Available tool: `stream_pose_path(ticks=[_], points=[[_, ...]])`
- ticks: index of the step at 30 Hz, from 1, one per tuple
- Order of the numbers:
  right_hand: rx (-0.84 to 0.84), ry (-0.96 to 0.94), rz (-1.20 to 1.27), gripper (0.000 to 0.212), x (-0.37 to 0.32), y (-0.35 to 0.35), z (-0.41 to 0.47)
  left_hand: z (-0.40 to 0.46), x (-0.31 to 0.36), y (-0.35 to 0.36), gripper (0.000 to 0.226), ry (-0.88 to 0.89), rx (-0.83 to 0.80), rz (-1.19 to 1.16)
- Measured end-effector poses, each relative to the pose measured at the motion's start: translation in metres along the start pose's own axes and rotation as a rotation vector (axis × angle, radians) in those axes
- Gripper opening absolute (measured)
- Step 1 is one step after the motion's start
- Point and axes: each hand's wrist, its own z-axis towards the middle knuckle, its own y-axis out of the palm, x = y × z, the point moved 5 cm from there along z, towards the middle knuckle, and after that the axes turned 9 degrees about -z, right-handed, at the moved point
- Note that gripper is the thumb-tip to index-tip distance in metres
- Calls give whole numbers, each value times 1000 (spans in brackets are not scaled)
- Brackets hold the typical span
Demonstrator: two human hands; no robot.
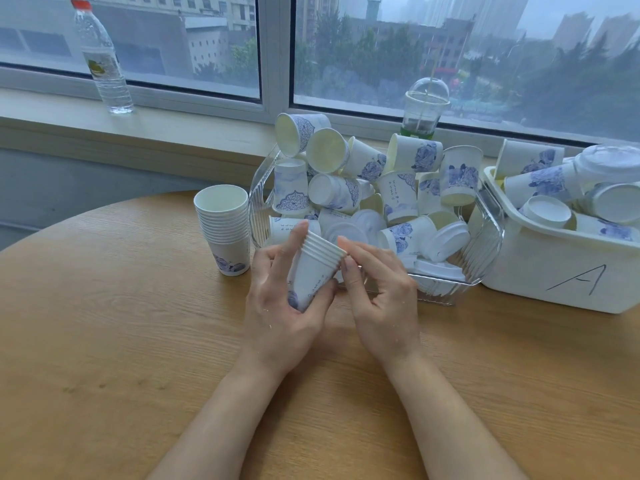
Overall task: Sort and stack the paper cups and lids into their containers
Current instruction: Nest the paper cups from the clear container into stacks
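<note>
Near centre, above the round wooden table (104,341): left hand (277,306) grips a small nested stack of paper cups (313,268), tilted, rims pointing up and to the right, roughly 6 rims showing. Right hand (381,289) has its thumb and forefinger pinching the top rim of that stack; remaining fingers curled loosely.

Risk 1: the pinch acts on 1 thin rim only. A pull could crush the lip or lift several cups at once, since nested cups tend to bind.

Risk 2: the stack is held at a tilt; if the left grip loosens, the cups may slide out toward the clear ribbed tray (485,244) just beyond.

Left, a little farther: a taller finished stack of cups (223,230) stands upright on the table, close to the tray wall. A careless elbow or a hard set-down could topple it.

Farther: the tray is heaped with loose cups and white lids (446,239); reaching in may spill some over the rim.

Far right: white bin marked "A" (540,271), also holding mixed cups and lids.
</note>
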Motion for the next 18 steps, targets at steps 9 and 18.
stream_pose_path(ticks=[9,18], points=[[21,17,-218,39,-5,-11,51,9,-16,-14,76,-171,173,-43],[-104,-117,-504,68,-20,41,175,7,-22,-10,78,-196,151,-111]])
